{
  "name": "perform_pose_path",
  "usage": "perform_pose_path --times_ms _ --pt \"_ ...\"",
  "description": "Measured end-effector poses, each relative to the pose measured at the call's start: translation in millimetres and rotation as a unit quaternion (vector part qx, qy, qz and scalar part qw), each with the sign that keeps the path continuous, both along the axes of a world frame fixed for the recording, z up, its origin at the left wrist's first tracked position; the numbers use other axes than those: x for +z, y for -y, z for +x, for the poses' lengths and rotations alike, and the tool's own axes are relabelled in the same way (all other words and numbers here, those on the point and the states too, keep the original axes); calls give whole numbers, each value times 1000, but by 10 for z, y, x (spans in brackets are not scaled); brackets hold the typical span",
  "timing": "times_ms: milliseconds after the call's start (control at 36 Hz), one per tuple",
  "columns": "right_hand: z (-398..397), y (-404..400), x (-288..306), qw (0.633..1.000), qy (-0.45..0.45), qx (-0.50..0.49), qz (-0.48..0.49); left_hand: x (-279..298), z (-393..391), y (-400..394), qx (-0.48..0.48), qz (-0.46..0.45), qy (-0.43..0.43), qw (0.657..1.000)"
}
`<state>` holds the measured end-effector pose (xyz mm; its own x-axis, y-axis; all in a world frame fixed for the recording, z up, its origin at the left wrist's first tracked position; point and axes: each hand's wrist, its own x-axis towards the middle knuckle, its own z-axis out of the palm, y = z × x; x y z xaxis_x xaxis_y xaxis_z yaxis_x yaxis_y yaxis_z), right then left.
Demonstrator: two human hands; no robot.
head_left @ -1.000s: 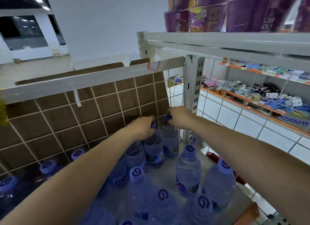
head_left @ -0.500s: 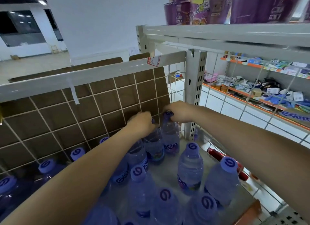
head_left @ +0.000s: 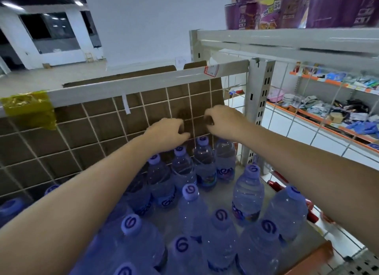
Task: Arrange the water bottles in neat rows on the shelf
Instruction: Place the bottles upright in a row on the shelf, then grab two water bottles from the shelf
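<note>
Both hands hover above the water bottles (head_left: 203,164) at the shelf's (head_left: 229,194) back right corner; left hand (head_left: 167,134) and right hand (head_left: 222,120) have curled fingers holding nothing.

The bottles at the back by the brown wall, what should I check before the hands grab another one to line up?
1. Both hands free: ok. The left hand and right hand hang above the caps with curled fingers, holding nothing.
2. Back row standing up: ok. The back-row bottles stand upright along the wire grid.
3. Back row reaches the corner: ok. Its last bottle stands by the shelf post.
4. Front bottles lined up: not ok. The loose bottles stand scattered, with gaps.
5. Bare shelf floor to fill: ok. A strip of shelf floor shows behind them.
6. Left end of the row: cannot tell, the arm hides it.
</note>
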<state>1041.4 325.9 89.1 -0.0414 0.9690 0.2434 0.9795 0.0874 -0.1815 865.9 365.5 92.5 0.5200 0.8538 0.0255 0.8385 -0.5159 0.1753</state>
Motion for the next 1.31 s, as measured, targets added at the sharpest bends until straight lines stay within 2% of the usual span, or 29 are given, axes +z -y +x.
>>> perform_pose_path --times_ms 83,194,417,611,750,833,944,1139,1306 --pt "-251 9 86 997 -41 58 -31 102 -271 83 -5 15 8 1000" --pt "-770 37 146 987 -37 133 -83 190 -827 251 45 11 -10 999" --pt "-1660 228 151 973 -41 187 -132 218 -1907 509 89 -19 -35 995" --pt "-2209 455 39 978 -8 152 -146 87 -2572 780 66 -66 -43 995" --pt "-2447 567 -147 979 62 75 -179 -8 -2687 1072 2 -136 -72 988" --pt "-2535 624 -262 974 59 46 -214 -110 -2736 1201 -49 -182 -89 978" --pt "-2627 677 -364 979 31 14 -200 -255 -2783 1328 -94 -161 -104 977" --pt "-2681 700 -367 990 -1 -19 -143 -311 -2867 1369 -101 -114 -5 988" --pt "-2851 750 55 997 -62 -44 0 107 -3023 1331 -46 -9 98 994"
